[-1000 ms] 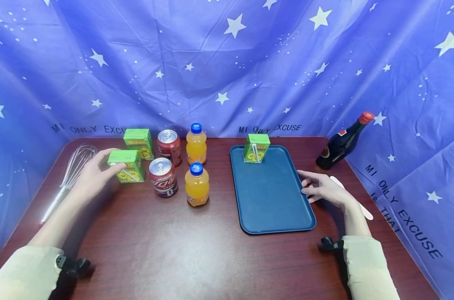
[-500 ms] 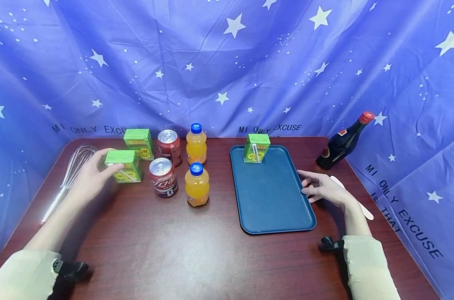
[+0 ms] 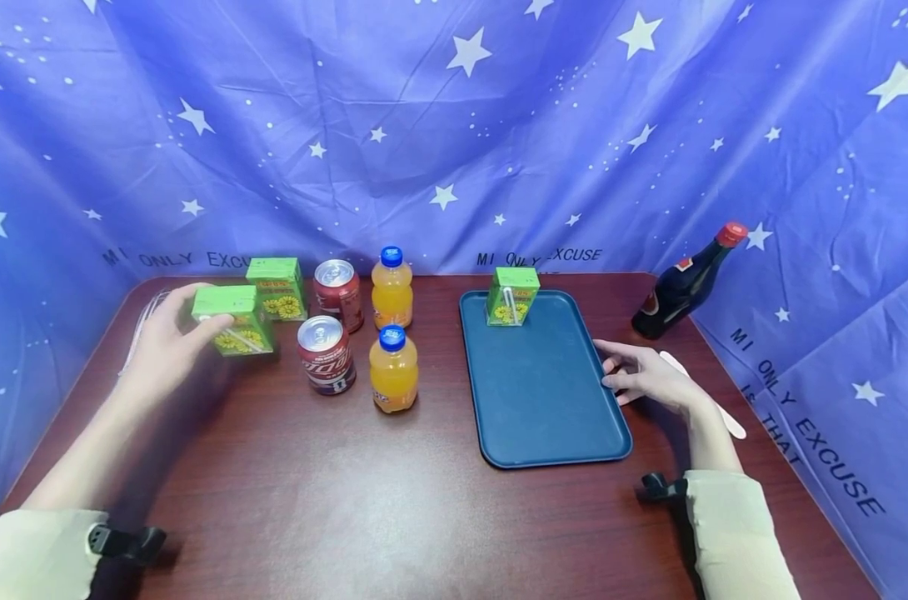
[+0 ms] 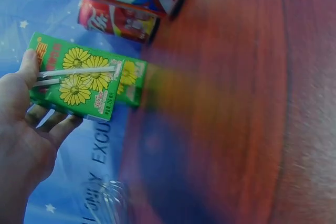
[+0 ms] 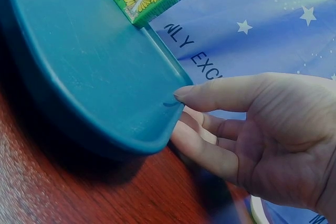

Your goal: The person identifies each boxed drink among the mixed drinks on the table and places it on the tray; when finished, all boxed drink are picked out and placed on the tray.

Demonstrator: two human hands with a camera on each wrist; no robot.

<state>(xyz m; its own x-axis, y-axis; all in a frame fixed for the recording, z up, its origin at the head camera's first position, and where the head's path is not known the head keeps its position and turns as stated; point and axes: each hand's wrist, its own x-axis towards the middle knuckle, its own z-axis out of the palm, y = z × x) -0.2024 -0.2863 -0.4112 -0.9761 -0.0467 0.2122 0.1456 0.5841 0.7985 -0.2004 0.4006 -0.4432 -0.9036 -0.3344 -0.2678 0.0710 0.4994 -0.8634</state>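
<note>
My left hand [image 3: 171, 343] grips a green drink carton [image 3: 236, 321] with yellow flowers and a straw on its face, thumb on the near side. In the left wrist view this carton [image 4: 79, 80] looks lifted off the table, overlapping a second green carton [image 4: 134, 82] behind it. At the right, my right hand [image 3: 652, 377] pinches the right rim of the blue tray [image 3: 544, 392]; in the right wrist view the thumb lies on top of the rim and the fingers beneath. Another green carton [image 3: 512, 297] stands upright at the tray's far end.
Two red cans [image 3: 326, 357] and two orange juice bottles [image 3: 394, 371] stand between the left hand and the tray. A whisk [image 3: 141, 329] lies at the far left, partly hidden by the hand. A dark bottle [image 3: 682, 287] and a pale flat utensil [image 3: 724, 412] are at the right.
My left hand has raised the green carton and drawn it a little leftward, now covering more of the whisk. The right hand and the tray have stayed put.
</note>
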